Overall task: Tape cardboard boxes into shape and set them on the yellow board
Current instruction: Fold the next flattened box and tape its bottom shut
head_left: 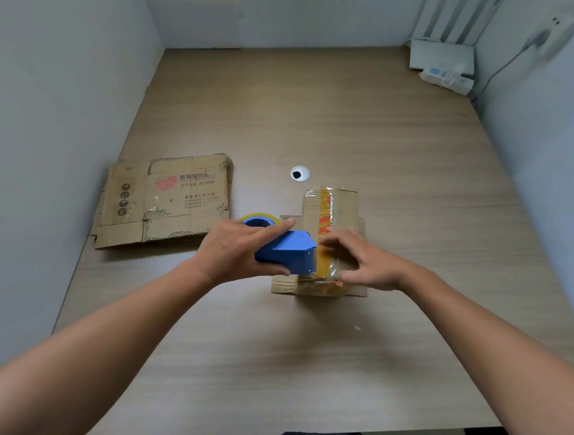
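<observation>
Left hand (231, 247): grips the blue tape dispenser (289, 252) from its left side, thumb under the near edge, index finger laid straight along the top.
Tape dispenser: its front end touches the left part of the box top, right against the fingertips of the right hand; the tape roll (258, 217) shows just beyond the left hand's knuckles.
Right hand (368, 261): rests on top of the cardboard box (339, 207), bent fingers pressing on the taped surface, thumb at the near edge; it grasps nothing.
Cardboard box: stands on the bench (302, 356) directly under both hands, with 2 flaps jutting out sideways at its base.
Tape strip (325, 213): shiny clear tape over an orange and yellow band, running from under the right hand's fingers to the far edge of the box.
Flattened cardboard (166, 201): a stack of worn, printed sheets lying flat, well to the left of the left hand.
Cable hole (300, 174): a round grey ring in the bench, just beyond the box, ahead of both hands.
Router (442, 56) and power strip (447, 79): far ahead and to the right of the right hand, in the corner.
</observation>
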{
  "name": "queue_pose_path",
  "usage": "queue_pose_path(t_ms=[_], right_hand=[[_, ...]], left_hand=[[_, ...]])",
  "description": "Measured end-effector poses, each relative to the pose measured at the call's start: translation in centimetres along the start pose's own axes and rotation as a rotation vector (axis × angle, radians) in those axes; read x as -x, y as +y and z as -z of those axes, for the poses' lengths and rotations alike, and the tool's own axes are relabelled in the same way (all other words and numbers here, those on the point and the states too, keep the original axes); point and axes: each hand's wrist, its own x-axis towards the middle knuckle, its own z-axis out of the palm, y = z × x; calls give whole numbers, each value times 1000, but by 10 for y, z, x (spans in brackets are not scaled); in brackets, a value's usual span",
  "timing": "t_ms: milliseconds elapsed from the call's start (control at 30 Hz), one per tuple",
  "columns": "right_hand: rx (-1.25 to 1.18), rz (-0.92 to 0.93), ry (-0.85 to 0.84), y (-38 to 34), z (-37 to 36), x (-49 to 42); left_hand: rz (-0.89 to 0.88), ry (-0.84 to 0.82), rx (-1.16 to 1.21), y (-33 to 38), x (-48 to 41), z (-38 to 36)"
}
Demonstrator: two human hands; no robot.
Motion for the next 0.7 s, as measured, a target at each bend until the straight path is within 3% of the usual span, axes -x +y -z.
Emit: queue_pose_path(t_ms=[100, 200, 400, 700], right_hand=[[-397, -73, 104, -8, 3, 7], [-503, -85, 192, -11, -1, 8], [-274, -95, 221, -8, -2, -1], [-236, -117, 346, -24, -5, 5]], left_hand=[[6, -24, 3, 14, -4, -10], [-3, -16, -30, 26, -4, -16], [22, -28, -60, 39, -5, -15], [89, -15, -61, 49, -1, 2]])
